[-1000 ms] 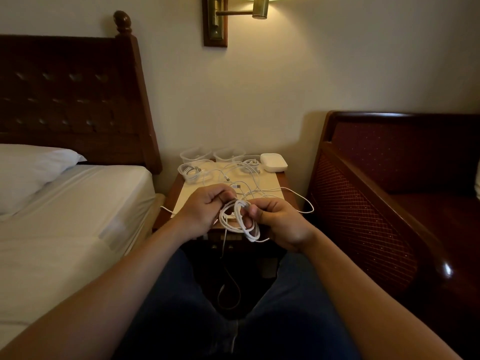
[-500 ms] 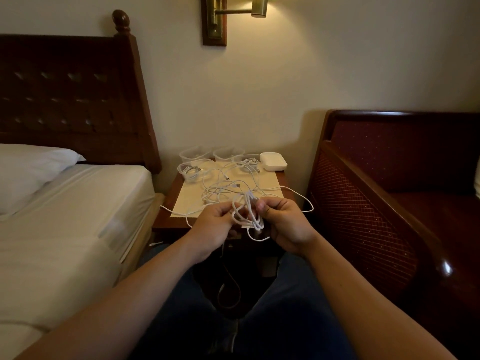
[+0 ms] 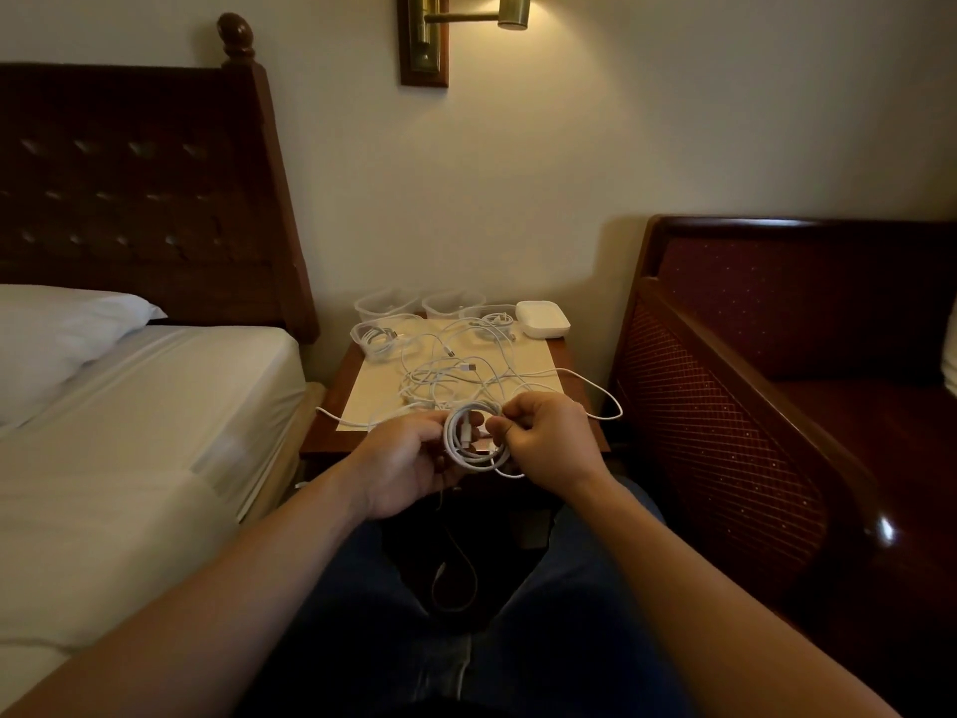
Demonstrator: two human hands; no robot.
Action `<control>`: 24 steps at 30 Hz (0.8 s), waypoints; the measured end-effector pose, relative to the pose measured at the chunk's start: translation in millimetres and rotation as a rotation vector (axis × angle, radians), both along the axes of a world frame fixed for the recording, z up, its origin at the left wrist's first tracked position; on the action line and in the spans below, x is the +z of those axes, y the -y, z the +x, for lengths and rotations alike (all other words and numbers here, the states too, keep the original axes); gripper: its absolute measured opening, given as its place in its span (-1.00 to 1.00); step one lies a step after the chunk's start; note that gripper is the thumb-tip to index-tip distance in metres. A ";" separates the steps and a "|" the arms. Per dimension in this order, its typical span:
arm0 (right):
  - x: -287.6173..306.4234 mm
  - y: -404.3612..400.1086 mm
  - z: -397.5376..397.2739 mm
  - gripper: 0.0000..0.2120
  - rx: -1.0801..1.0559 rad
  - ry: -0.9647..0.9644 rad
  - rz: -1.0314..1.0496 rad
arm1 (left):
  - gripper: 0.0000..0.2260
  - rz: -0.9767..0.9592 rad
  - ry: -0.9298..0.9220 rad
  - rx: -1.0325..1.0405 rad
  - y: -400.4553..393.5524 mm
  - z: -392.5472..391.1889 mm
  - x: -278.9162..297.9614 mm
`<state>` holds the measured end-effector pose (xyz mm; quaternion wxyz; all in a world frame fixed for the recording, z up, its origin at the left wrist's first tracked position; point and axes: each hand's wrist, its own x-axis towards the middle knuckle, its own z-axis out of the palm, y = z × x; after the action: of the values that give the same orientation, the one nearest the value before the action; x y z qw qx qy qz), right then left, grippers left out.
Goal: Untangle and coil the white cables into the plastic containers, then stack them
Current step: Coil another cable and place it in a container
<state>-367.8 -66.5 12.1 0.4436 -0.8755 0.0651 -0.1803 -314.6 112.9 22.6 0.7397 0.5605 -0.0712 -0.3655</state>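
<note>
A small coil of white cable (image 3: 468, 438) hangs between my hands over the nightstand's front edge. My left hand (image 3: 409, 458) holds the coil's left side, palm up. My right hand (image 3: 544, 440) pinches its right side with curled fingers. Behind them a tangle of white cables (image 3: 455, 375) lies on a pale mat (image 3: 373, 401). One clear plastic container (image 3: 380, 336) at the back left holds a coiled cable. A second container (image 3: 489, 318) also has cable in it. Two more containers (image 3: 386, 303) (image 3: 450, 302) stand by the wall.
The wooden nightstand (image 3: 323, 437) sits between a bed (image 3: 129, 432) on the left and a dark red armchair (image 3: 777, 406) on the right. A white lidded box (image 3: 542, 318) is at the nightstand's back right. One cable loop (image 3: 606, 401) hangs off the right edge. A wall lamp (image 3: 466, 23) shines above.
The coil has turned from edge-on to a rounder loop facing me, and my left hand has rotated palm up beneath it. Both hands stay near the nightstand's front edge.
</note>
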 end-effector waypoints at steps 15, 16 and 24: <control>4.9 -13.4 -3.9 -0.70 0.097 -0.069 -0.256 | -0.77 0.024 0.124 0.066 2.1 -2.5 6.6; 5.4 -13.9 -5.0 -0.72 0.087 -0.065 -0.271 | -0.77 0.139 0.291 0.098 2.2 -1.9 4.7; 0.3 -12.2 -2.4 -0.69 0.087 -0.093 -0.302 | -0.85 0.702 1.212 0.269 1.3 7.1 -4.8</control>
<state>-370.2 -54.3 12.4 0.3109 -0.9415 0.0199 -0.1282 -307.4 111.6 17.8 0.3844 0.8741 -0.2784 0.1037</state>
